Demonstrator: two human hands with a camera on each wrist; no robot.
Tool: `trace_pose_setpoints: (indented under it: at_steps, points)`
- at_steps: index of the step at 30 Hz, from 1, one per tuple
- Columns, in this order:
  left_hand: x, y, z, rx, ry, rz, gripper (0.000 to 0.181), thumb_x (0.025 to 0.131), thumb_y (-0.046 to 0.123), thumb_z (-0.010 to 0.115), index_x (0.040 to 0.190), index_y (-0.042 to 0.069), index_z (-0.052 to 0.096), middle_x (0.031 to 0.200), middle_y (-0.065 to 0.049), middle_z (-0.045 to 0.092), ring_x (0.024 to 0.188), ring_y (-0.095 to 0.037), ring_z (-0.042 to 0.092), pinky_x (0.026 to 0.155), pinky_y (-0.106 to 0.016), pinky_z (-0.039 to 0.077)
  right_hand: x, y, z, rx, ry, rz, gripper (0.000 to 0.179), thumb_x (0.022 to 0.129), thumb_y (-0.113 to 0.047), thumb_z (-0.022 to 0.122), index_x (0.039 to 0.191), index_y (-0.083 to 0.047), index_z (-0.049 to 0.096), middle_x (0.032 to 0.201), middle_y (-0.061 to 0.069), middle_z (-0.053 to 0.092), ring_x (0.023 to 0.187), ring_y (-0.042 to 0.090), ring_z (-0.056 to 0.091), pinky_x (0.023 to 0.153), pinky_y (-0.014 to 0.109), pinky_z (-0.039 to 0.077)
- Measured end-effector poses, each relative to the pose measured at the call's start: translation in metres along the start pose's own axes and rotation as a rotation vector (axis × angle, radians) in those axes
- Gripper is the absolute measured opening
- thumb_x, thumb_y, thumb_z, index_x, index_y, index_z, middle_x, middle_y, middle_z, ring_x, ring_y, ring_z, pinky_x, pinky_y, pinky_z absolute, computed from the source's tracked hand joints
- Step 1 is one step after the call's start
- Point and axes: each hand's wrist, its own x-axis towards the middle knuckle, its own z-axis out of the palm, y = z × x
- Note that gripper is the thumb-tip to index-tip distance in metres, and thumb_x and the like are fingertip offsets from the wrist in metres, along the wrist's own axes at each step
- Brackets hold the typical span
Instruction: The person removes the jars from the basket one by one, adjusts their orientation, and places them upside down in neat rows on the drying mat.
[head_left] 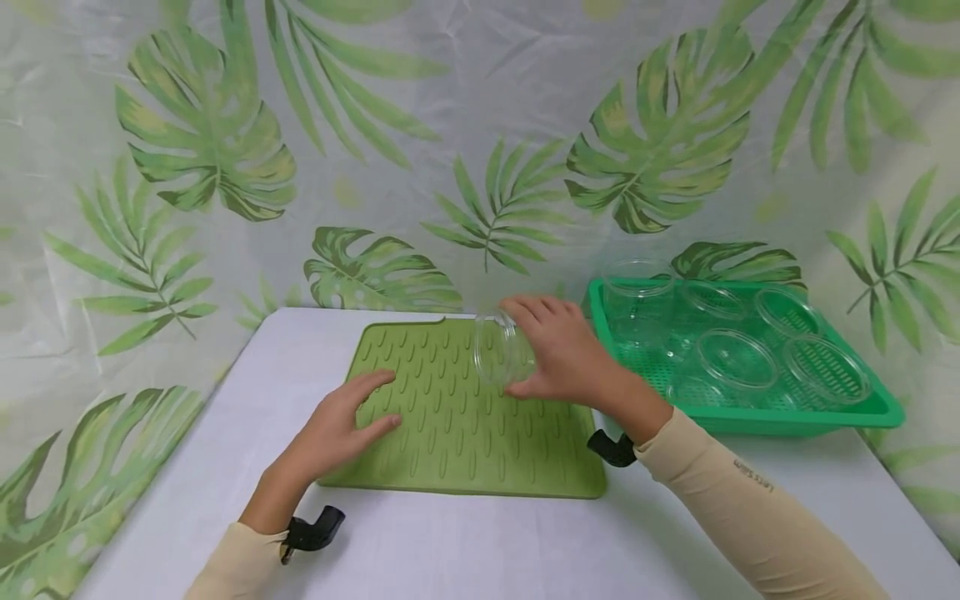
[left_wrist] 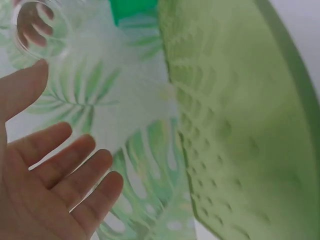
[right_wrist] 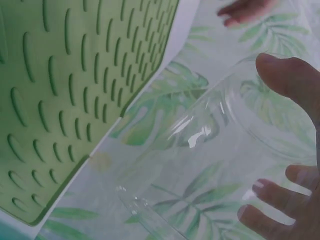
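My right hand (head_left: 558, 354) grips a clear plastic jar (head_left: 491, 354) between thumb and fingers, tipped on its side over the green mat (head_left: 450, 462). In the right wrist view the see-through jar (right_wrist: 195, 130) spans the space before the thumb and fingertips. My left hand (head_left: 337, 429) hovers over the mat's left side, fingers apart and holding nothing. The left wrist view shows that hand (left_wrist: 65, 170) with its palm turned up and fingers loosely extended. Part of the jar's far end is hidden by the right hand.
On the right stands a green plastic basket (head_left: 795, 423) with several more clear jars (head_left: 735, 358) in it. A white cloth (head_left: 247, 417) covers the table. A leaf-printed curtain (head_left: 517, 100) hangs behind and at the sides.
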Motion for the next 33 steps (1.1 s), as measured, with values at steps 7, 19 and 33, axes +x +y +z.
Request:
trace_pose_setpoints:
  at_steps: [7, 19, 33]
  points:
    - [0.016, 0.026, 0.008, -0.134, 0.065, 0.04, 0.058, 0.09, 0.022, 0.073, 0.142, 0.007, 0.051, 0.145, -0.013, 0.054, 0.132, -0.031, 0.054, 0.099, -0.047, 0.054, -0.001, -0.005, 0.002, -0.04, 0.01, 0.009, 0.11, 0.061, -0.058, 0.089, 0.149, -0.014, 0.039, 0.143, 0.008, 0.054, 0.13, 0.035, 0.05, 0.102, 0.061, 0.042]
    - [0.044, 0.061, 0.021, -0.247, 0.12, 0.108, 0.069, 0.086, 0.024, 0.078, 0.146, 0.011, 0.046, 0.15, -0.01, 0.048, 0.136, -0.028, 0.05, 0.104, -0.048, 0.051, -0.002, -0.011, 0.005, -0.158, 0.066, -0.045, 0.112, 0.056, -0.065, 0.088, 0.147, -0.015, 0.045, 0.14, 0.007, 0.056, 0.124, 0.035, 0.053, 0.096, 0.057, 0.045]
    - [0.055, 0.073, 0.032, -0.424, 0.064, 0.049, 0.083, 0.085, 0.023, 0.079, 0.154, 0.015, 0.033, 0.16, -0.009, 0.033, 0.145, -0.03, 0.038, 0.113, -0.05, 0.044, -0.006, -0.025, 0.01, -0.223, 0.171, -0.101, 0.112, 0.051, -0.064, 0.091, 0.142, -0.013, 0.049, 0.135, 0.005, 0.058, 0.119, 0.031, 0.055, 0.094, 0.054, 0.047]
